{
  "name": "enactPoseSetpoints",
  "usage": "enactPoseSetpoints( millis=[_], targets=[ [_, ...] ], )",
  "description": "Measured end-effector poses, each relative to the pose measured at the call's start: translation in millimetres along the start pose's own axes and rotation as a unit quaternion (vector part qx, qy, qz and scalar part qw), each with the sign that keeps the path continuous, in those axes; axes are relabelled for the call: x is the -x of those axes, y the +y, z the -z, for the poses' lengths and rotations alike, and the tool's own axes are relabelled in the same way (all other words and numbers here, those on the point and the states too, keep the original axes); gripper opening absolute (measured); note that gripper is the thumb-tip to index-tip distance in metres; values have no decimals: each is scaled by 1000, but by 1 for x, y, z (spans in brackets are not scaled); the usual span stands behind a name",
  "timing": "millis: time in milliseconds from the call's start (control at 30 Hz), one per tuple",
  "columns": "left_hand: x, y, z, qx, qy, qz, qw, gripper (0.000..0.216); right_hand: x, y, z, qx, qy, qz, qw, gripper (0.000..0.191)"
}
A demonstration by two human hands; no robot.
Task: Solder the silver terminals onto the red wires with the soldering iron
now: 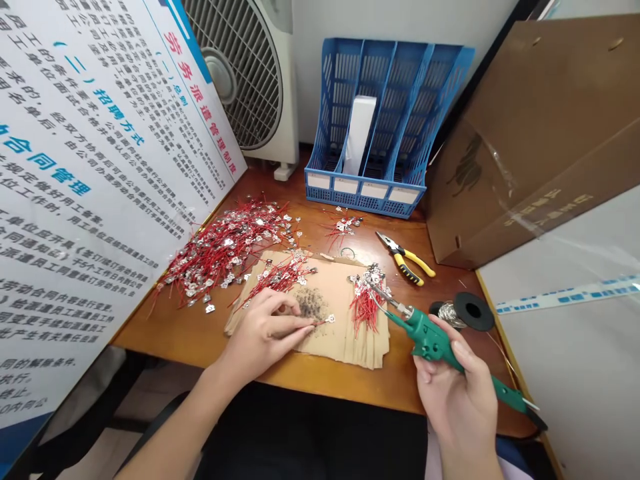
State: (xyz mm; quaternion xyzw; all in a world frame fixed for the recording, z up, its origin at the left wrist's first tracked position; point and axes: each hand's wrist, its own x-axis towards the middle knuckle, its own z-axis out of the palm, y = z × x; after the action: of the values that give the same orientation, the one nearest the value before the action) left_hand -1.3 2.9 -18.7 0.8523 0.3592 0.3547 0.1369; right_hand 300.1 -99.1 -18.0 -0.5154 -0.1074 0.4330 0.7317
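The left hand (265, 328) is pinning a short red wire with a metal tab (323, 321) flat on the scorched brown cardboard sheet (345, 337), steadying it, while the right hand (457, 393) is gripping the green soldering iron (431, 337), tip angled away over the cardboard.

A green-handled soldering iron (430, 333), gripped in the right hand (460, 393), slants up and to the left, its metal tip over a small bundle of red wires (365, 303). A single red wire with a small metal tab (323, 321) (pinned flat under the left hand's (265, 330) fingertips) lies on scorched brown cardboard (345, 340).
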Motion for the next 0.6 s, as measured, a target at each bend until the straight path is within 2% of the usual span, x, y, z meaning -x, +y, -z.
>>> enactPoseSetpoints(
  millis=[200, 367, 500, 600],
  targets=[
    [-1, 4, 4, 1, 27, 0, 1000, 17, -3, 3, 4, -19, -27, 2, 999, 37],
    [-24, 26, 10, -14, 91, 32, 995, 16, 0, 2, -6, -66, -15, 24, 997, 34],
    [-53, 48, -20, -3, 141, 68, 988, 11, -1, 0, -7, -98, 5, 15, 995, 40],
    [-62, 62, -51, 40, 90, 92, 991, 4, -2, -2, -7, -104, 13, 8, 994, 45]
  ],
)
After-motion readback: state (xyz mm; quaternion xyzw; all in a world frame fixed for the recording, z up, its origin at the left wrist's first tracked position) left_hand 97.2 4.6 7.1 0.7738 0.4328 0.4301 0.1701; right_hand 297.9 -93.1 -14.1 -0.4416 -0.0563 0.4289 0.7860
